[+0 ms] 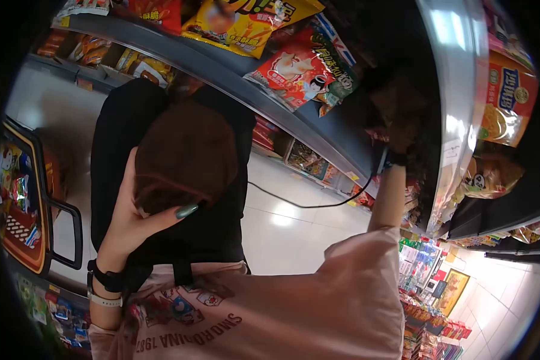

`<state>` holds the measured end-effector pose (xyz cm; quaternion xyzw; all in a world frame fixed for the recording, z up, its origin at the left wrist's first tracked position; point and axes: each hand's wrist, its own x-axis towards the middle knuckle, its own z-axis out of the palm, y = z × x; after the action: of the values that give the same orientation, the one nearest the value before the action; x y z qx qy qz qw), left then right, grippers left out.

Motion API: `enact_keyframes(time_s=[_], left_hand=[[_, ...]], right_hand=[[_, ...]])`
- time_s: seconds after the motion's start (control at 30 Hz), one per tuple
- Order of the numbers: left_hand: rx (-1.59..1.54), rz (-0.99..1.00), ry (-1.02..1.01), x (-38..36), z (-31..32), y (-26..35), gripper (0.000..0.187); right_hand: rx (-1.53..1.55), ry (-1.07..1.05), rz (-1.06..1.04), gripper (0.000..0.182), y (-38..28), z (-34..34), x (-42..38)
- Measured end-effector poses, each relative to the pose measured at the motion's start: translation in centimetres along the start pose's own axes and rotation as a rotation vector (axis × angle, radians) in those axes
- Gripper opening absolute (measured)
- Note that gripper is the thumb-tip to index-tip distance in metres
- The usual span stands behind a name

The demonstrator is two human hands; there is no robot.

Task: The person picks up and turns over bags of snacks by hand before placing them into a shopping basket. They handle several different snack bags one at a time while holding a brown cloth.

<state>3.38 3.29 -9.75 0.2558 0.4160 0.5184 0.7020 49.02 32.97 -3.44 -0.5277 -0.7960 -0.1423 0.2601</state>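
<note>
My left hand is wrapped round a dark brown, rounded, soft-looking bundle above my lap. Its thumb, with a green nail, presses on the near side; the other fingers are mostly hidden, and I cannot make out the bundle's kind. My right hand reaches into the shadowed end of the shelf. Darkness hides its fingers and anything they may touch. Nearest to it on the shelf lies a red and green snack bag. Farther left is a yellow snack bag.
A basket with a black handle holds several packets at the left. Lower shelves carry boxed snacks. A pale upright shelf edge stands right of my right arm, with an orange packet beyond. A black cord hangs over the floor.
</note>
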Motion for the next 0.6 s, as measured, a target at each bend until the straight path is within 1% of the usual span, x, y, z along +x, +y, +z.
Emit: enact_keyframes(time_s=[0.07, 0.13, 0.4, 0.53, 0.6], left_hand=[[0.003, 0.034, -0.024, 0.2, -0.2, 0.5, 0.081], [0.012, 0.009, -0.008, 0.3, -0.4, 0.6, 0.082], [-0.030, -0.005, 0.040, 0.8, -0.4, 0.8, 0.082], [0.009, -0.034, 0.067, 1.0, -0.5, 1.2, 0.084], [0.000, -0.039, 0.071, 1.1, -0.4, 1.4, 0.084]], right_hand=[[-0.014, -0.054, -0.006, 0.069, 1.2, 0.5, 1.0], [-0.020, -0.083, -0.009, 0.072, 2.1, 1.0, 1.9], [-0.057, -0.122, 0.010, 0.084, 3.2, 1.8, 2.2], [-0.127, -0.092, 0.058, 0.090, 3.2, 1.0, 0.8], [-0.247, -0.019, 0.128, 0.093, 3.0, 0.2, -0.5]])
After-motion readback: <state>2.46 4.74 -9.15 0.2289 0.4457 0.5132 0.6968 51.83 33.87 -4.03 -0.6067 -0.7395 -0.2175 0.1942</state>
